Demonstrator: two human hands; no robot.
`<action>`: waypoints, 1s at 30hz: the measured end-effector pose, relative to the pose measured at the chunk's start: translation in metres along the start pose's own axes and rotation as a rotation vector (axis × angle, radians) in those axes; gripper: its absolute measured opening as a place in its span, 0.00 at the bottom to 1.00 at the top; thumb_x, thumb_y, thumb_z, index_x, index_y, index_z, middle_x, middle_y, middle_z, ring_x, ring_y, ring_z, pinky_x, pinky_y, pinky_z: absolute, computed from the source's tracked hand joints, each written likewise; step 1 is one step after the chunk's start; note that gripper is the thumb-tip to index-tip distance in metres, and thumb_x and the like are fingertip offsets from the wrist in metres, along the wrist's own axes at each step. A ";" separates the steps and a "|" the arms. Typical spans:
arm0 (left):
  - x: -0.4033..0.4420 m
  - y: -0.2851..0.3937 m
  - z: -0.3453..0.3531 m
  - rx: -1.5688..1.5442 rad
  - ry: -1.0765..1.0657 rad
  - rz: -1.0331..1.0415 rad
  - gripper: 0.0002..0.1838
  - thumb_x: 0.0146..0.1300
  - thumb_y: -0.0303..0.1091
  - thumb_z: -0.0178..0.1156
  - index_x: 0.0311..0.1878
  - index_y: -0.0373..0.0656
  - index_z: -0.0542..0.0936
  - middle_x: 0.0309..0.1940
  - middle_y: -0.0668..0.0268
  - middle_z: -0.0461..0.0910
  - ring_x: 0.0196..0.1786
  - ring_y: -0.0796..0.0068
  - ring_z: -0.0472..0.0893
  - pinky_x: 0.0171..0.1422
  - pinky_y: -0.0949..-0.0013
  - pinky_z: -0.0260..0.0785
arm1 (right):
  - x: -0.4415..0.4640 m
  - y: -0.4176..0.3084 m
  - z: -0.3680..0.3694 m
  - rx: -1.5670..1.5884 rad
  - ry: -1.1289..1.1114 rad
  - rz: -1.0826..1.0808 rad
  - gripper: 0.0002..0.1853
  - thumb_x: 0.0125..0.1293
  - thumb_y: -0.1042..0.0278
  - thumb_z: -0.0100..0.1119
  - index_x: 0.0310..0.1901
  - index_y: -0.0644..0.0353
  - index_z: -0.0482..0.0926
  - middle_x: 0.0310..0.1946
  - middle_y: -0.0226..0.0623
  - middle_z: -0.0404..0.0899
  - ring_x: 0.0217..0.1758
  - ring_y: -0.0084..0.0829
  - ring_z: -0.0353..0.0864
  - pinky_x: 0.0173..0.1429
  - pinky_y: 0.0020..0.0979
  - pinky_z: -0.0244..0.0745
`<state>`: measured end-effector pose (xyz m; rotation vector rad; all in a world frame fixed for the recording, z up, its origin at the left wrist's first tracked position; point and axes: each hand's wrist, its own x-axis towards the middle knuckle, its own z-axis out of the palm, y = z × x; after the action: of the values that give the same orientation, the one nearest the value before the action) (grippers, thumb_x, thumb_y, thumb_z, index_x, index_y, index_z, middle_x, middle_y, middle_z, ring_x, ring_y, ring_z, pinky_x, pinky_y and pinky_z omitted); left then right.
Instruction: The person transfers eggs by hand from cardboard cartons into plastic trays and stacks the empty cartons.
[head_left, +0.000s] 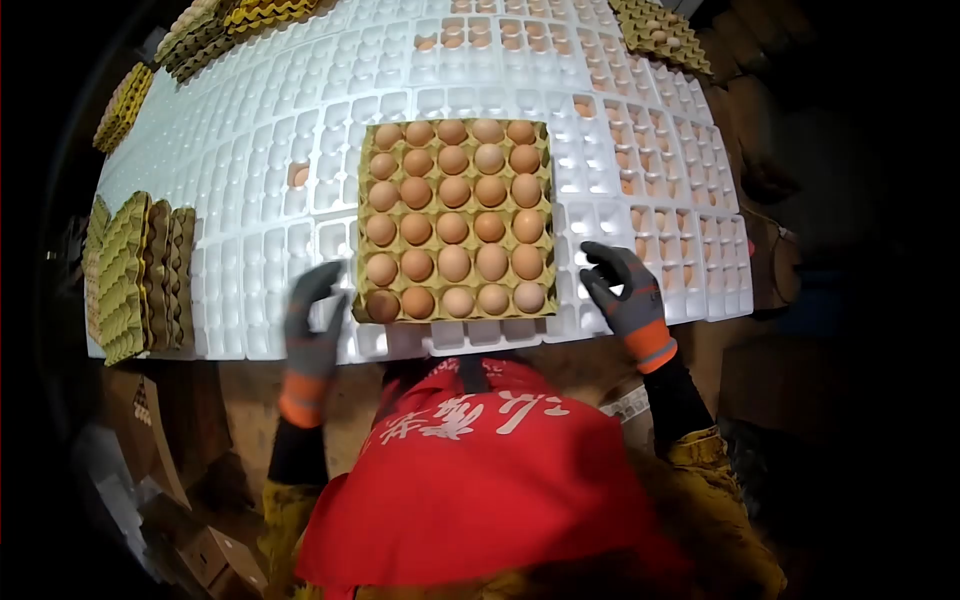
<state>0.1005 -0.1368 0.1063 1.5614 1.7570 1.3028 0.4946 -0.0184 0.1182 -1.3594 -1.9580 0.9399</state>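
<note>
The full tray (pixel 551 225) sits lower centre on foam packs; fingers of both hands, left (pixel 317 315) and right (pixel 622 290), are open, empty. One-sided lifting could roll eggs (pixel 454 228) out.

Bright light on the white trays (pixel 265 150), apparently from above; black surroundings; shadow folds on the red apron (pixel 480 490); wide-angle curvature towards edges; left hand (pixel 318 315) motion-blurred; egg tray (pixel 455 220) fairly sharp.

Unreadable lettering (pixel 518 408) marks the red apron (pixel 480 500) and right glove (pixel 630 300)
</note>
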 end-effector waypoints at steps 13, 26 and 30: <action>0.020 0.062 0.139 0.411 -0.571 0.360 0.22 0.51 0.36 0.73 0.49 0.45 0.79 0.44 0.60 0.80 0.47 0.56 0.80 0.52 0.54 0.70 | -0.015 0.008 0.049 0.003 -0.223 -0.103 0.25 0.61 0.60 0.67 0.59 0.58 0.76 0.50 0.42 0.78 0.52 0.37 0.80 0.56 0.39 0.76; 0.065 0.061 0.153 0.728 -0.644 0.126 0.27 0.60 0.30 0.67 0.63 0.46 0.72 0.48 0.64 0.79 0.43 0.73 0.78 0.47 0.70 0.73 | 0.031 0.011 0.047 0.155 -0.180 0.077 0.25 0.62 0.69 0.67 0.61 0.57 0.75 0.55 0.42 0.77 0.46 0.33 0.83 0.48 0.32 0.80; 0.074 0.038 0.119 -0.141 -0.263 -0.155 0.34 0.59 0.25 0.60 0.71 0.45 0.68 0.57 0.66 0.78 0.47 0.79 0.76 0.52 0.69 0.73 | 0.042 0.014 0.013 1.029 -0.115 0.355 0.34 0.61 0.73 0.67 0.70 0.62 0.68 0.54 0.41 0.78 0.43 0.27 0.84 0.39 0.28 0.82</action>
<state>0.1987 -0.0300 0.1034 1.4165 1.5542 1.0689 0.4785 0.0214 0.1020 -1.0120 -0.9729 1.8639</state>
